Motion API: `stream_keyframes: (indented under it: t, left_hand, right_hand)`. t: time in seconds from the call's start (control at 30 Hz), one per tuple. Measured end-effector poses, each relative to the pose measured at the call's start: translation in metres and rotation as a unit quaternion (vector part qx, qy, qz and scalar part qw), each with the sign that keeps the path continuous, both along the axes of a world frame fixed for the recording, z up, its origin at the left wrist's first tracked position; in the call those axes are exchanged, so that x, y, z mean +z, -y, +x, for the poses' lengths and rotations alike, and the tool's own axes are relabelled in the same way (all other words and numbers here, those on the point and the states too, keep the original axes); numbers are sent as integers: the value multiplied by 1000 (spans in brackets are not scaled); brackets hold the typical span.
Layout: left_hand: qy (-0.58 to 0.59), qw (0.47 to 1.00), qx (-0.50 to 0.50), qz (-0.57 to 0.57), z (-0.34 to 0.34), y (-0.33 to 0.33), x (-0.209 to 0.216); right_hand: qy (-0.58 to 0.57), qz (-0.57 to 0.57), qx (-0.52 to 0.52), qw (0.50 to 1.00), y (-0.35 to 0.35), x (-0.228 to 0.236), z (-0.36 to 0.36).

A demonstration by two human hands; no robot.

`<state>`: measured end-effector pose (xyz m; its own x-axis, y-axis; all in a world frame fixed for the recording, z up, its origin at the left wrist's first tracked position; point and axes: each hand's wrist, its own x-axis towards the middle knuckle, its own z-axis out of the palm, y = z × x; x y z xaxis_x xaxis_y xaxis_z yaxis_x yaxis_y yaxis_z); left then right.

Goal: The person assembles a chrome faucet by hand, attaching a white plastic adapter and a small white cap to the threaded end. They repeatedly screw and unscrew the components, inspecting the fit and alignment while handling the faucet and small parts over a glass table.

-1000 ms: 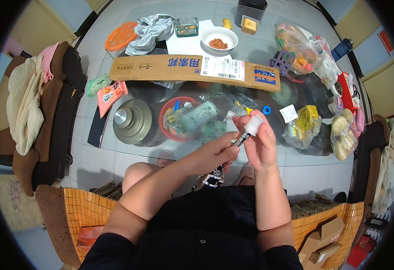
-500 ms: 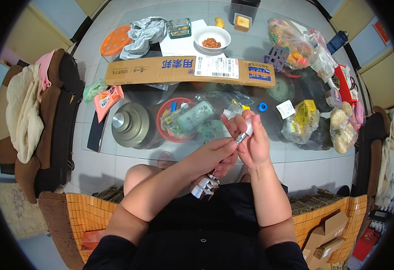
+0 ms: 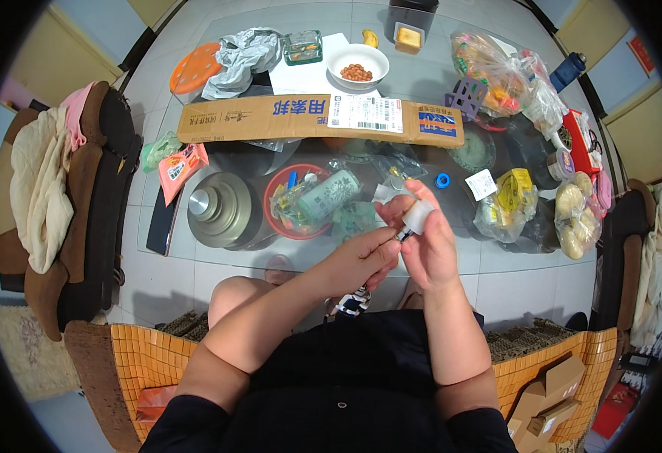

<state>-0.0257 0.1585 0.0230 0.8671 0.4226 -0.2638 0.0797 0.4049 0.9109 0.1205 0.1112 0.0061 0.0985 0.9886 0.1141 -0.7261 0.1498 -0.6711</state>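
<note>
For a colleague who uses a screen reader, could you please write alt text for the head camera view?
Seen from above, a seated person's left hand and right hand together hold a small white tube over a glass table crowded with a long cardboard box, a red bowl, a metal lidded pot and bags of food.

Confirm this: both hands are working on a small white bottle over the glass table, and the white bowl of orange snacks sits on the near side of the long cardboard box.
Not quite. The head view shows the white bowl on the far side of the long cardboard box, not the near side. The rest holds: left hand and right hand work on the small white bottle over the glass table.
</note>
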Motion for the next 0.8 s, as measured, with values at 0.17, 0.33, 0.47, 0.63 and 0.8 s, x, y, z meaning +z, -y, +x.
stream_keyframes:
  t: [0.17,0.33,0.47,0.63,0.8]
  left_hand:
    - [-52,989,56,125,0,-3,-10]
    - [-77,970,87,211,5,5,-3]
    - [-25,998,32,54,0,1,-3]
    - [43,993,-15,-107,-2,-1,-10]
    - [-2,982,44,184,-2,4,2]
  right_hand:
    - [91,-47,-48,994,1,-3,-8]
    - [64,-18,-58,996,-5,-9,-11]
    - [35,8,-44,998,-3,-2,-9]
    - [69,-17,-42,997,1,13,-8]
    - [174,49,-13,983,3,6,0]
